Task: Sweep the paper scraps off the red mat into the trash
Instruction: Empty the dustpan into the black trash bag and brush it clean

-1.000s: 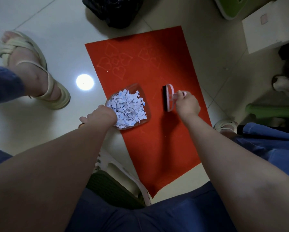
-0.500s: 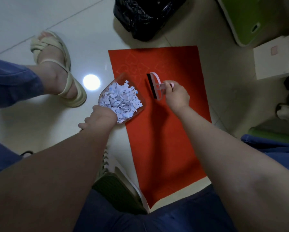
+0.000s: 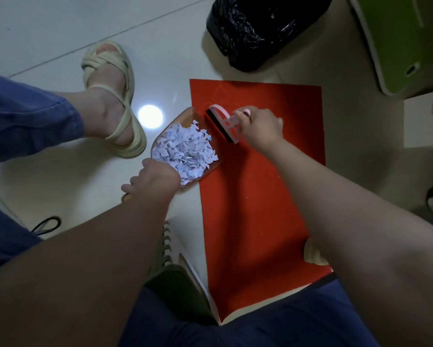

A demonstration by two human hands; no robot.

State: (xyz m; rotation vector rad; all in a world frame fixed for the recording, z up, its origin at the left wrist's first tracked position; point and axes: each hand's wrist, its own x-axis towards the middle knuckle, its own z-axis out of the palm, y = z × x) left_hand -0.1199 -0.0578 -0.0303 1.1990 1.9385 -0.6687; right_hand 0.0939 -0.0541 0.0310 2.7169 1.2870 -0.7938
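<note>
Gripping the dustpan [image 3: 183,114] at its near end, the left hand [image 3: 157,176] curls its fingers [image 3: 128,189] under it, mostly hidden. One heap of scraps [image 3: 185,151] fills the dustpan just beyond the knuckles, at the left edge of the one red mat [image 3: 255,196]. The right hand [image 3: 260,128] wraps its fingers round the one brush [image 3: 223,123], whose bristles are just beside the dustpan. One black trash bag [image 3: 255,33] stands beyond the mat.
</note>
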